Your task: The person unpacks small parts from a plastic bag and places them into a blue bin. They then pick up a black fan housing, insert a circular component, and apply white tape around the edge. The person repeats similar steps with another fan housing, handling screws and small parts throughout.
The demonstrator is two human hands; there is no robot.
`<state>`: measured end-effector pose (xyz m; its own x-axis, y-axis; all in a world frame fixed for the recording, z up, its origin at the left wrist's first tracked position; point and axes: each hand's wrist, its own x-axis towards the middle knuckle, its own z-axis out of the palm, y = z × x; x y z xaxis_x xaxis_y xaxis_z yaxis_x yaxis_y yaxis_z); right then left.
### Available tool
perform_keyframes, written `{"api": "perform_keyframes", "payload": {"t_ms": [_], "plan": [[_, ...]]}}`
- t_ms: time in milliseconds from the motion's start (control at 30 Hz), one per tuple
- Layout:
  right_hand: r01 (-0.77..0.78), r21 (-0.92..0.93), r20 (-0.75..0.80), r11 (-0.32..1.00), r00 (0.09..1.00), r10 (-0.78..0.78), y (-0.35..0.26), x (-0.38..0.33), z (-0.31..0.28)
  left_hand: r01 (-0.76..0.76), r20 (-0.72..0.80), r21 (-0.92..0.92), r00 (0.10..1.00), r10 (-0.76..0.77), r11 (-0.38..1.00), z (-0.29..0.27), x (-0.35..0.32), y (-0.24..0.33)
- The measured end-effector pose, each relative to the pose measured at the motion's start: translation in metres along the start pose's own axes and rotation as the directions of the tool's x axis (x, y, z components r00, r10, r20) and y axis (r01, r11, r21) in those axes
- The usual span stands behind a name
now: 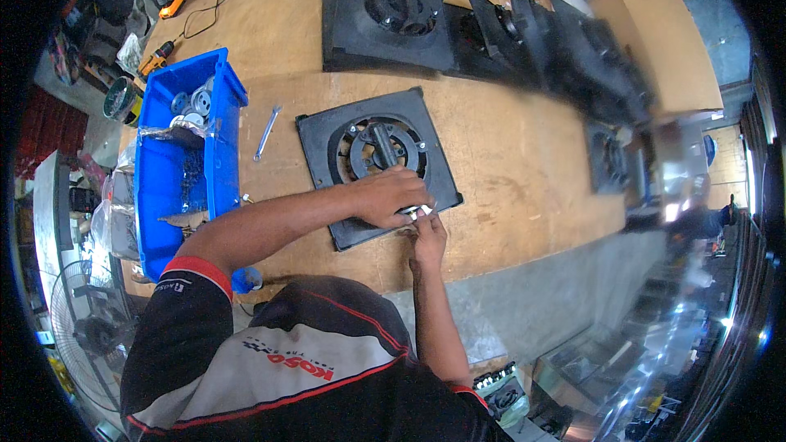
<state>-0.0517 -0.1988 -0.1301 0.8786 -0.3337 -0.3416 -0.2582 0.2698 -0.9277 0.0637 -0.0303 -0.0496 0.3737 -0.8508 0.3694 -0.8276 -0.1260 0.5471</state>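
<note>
A square black plastic panel (323, 143) with a round slotted opening and a raised bar across its middle lies on the wooden table. My left hand (391, 196) reaches over the panel's near edge, its fingers bent down onto a small white-and-silver part (419, 211). From below, my right hand (429, 239) pinches the same part at the panel's near right edge. The fingers cover most of the part, so its exact kind is hidden. A silver wrench (267, 133) lies on the table left of the panel.
At the left stands a blue two-compartment bin (223, 143) with several round silvery parts (195, 102) in its far compartment. Behind it lie an orange-and-black drill (157, 59) and an orange tool (174, 2). More black panels (393, 20) stand at the back, beside a cardboard box (667, 41).
</note>
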Motion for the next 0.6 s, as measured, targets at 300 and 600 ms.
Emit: {"api": "perform_keyframes", "payload": {"t_ms": [300, 600], "plan": [[0.254, -0.340, -0.013, 0.906, 0.962, -0.274, 0.030, -0.022, 0.005, -0.030, -0.015, -0.032, 0.999, 0.029, 0.999, 0.002, -0.002, -0.003], [0.400, -0.508, 0.062, 0.763, 0.900, -0.431, 0.017, -0.028, 0.014, -0.032, 0.028, -0.007, 0.999, 0.033, 0.999, 0.001, -0.001, -0.004]]}}
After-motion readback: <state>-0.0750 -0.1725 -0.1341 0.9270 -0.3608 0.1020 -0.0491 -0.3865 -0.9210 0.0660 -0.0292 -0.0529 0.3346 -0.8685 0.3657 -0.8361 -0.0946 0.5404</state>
